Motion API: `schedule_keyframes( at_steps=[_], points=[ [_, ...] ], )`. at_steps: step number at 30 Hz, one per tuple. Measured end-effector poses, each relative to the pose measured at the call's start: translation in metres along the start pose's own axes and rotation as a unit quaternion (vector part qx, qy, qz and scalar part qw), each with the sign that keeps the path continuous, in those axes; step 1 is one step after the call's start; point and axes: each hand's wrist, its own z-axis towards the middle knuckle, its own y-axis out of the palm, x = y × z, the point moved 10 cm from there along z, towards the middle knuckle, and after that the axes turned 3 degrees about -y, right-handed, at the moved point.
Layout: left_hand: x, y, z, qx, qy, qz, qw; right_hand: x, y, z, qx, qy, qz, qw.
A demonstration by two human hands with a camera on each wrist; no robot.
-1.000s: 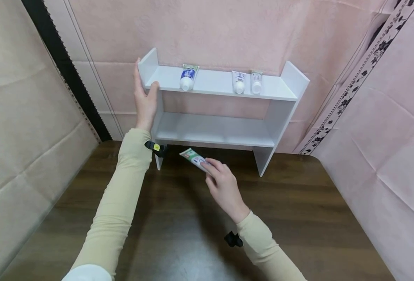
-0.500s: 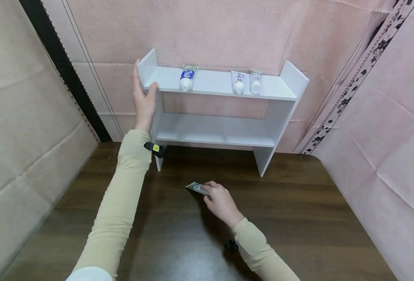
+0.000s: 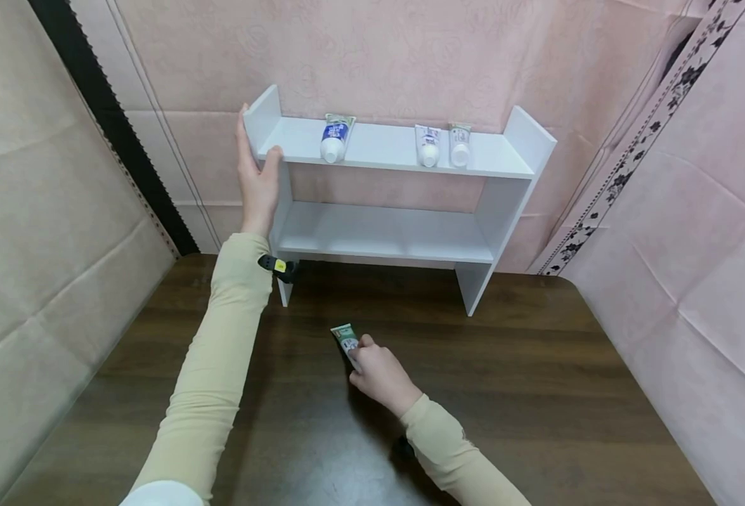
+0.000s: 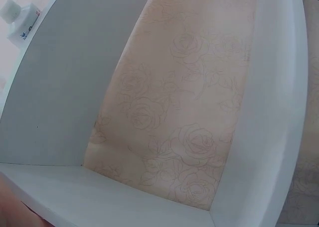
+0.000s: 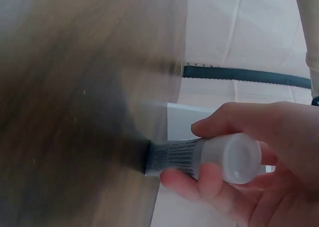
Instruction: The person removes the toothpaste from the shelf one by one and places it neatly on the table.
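My left hand (image 3: 258, 193) grips the upper left side panel of a white two-tier shelf (image 3: 385, 228), thumb in front. In the left wrist view only a bit of that hand (image 4: 17, 209) shows at the lower left corner. Low over the table, in front of the shelf, my right hand (image 3: 381, 376) holds a green-and-white squeeze tube (image 3: 346, 339). Its flat crimped end points away, toward the shelf. In the right wrist view, thumb and fingers wrap the tube near its white cap (image 5: 241, 158), and the crimped end is right at the tabletop.
On the upper tier lie a blue-labelled tube (image 3: 336, 137) at left and two white tubes, one (image 3: 428, 145) beside the other (image 3: 460, 145), caps forward. A dark wooden table (image 3: 537, 393) carries the shelf. Pink cloth (image 3: 398, 56) hangs behind, with cloth walls at both sides.
My right hand has come down and toward me with the green-and-white tube, from before the lower tier to near the tabletop, turning the tube. The left hand keeps its grip on the shelf.
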Motion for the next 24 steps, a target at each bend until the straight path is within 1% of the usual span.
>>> schedule_keyframes(
  at_steps=[6, 8, 12, 16, 20, 24],
  points=[
    [-0.004, -0.003, 0.001, 0.01, -0.012, 0.002, 0.9999, -0.015, 0.01, -0.001, 0.012, -0.02, -0.049, 0.999],
    [-0.008, -0.002, 0.004, 0.011, -0.011, 0.003, 0.9999, -0.017, 0.012, -0.001, 0.02, -0.02, -0.061, 0.998],
    [-0.02, -0.001, 0.014, 0.013, -0.008, 0.007, 0.9999, -0.019, 0.014, -0.002, 0.03, -0.016, -0.076, 0.997],
    [-0.029, -0.002, 0.021, 0.019, -0.009, 0.013, 0.9997, -0.02, 0.02, -0.002, 0.022, -0.018, -0.078, 0.997],
    [-0.027, -0.002, 0.018, 0.019, -0.016, 0.012, 0.9996, -0.021, 0.026, -0.003, 0.013, -0.024, -0.084, 0.996],
    [-0.015, -0.002, 0.009, 0.019, -0.019, 0.014, 0.9995, -0.02, 0.027, -0.003, 0.02, -0.029, -0.095, 0.995]
  ],
)
